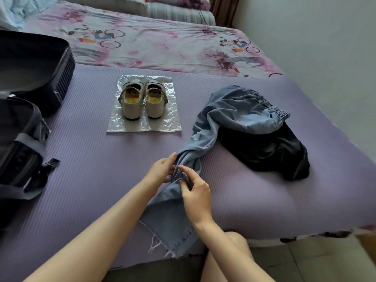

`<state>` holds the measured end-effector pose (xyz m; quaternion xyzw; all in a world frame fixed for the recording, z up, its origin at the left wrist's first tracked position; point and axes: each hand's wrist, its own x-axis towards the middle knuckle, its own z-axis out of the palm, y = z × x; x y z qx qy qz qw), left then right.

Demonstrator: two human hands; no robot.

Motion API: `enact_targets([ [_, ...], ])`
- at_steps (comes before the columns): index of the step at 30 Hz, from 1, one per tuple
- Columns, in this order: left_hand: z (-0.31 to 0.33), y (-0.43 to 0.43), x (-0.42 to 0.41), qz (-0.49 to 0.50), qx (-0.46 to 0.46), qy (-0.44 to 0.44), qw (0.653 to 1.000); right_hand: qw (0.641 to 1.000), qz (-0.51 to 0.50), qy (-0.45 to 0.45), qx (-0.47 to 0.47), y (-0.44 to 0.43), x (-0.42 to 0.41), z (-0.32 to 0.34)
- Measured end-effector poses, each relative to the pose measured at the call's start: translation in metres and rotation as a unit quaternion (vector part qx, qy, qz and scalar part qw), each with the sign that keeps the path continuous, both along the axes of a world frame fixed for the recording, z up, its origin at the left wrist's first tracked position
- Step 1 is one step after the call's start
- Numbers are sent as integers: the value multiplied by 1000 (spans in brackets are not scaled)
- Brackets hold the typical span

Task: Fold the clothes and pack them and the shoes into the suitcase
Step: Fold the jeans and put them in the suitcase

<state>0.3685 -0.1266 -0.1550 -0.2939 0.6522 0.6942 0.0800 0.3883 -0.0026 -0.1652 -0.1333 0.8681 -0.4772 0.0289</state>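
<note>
Light blue jeans (234, 110) lie crumpled on the purple mat, one leg stretching toward me with its frayed hem at the bed's front edge. My left hand (160, 169) touches the left side of that leg with fairly straight fingers. My right hand (195, 192) pinches a fold of the same leg. A black garment (270, 153) lies bunched under and right of the jeans' waistband. A pair of white shoes (142, 102) stands on a clear plastic bag (120, 127) at mid bed. The open black suitcase (30, 78) sits at the left.
The purple ribbed mat (91, 180) covers the near half of the bed; a floral sheet (162, 43) and pillows lie beyond. Grey straps and a buckle (50, 162) hang out of the suitcase's near half. My bare knee (236, 241) is at the bed's front edge, above the tiled floor.
</note>
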Motion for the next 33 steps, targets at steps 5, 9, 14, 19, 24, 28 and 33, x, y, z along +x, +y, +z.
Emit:
enact_targets([
  [5,-11,5,1,-15,-109,48,993,989,42,-70,-121,22,-10,9],
  [9,-12,4,1,-11,-123,75,990,984,-60,-72,-155,37,-43,19],
  [14,-3,5,21,-55,-84,113,988,983,-119,-104,-89,31,-110,34],
  [19,-1,-5,41,-123,-55,101,986,949,-211,-170,-158,-2,-152,27],
  [24,-3,-39,31,32,-147,98,984,985,-165,-19,-40,-33,-106,33],
  [28,16,-49,7,93,-155,133,975,998,-40,-31,32,-30,-31,24],
  [33,29,-19,-27,-16,-122,113,986,993,54,-97,-39,-14,11,24],
])
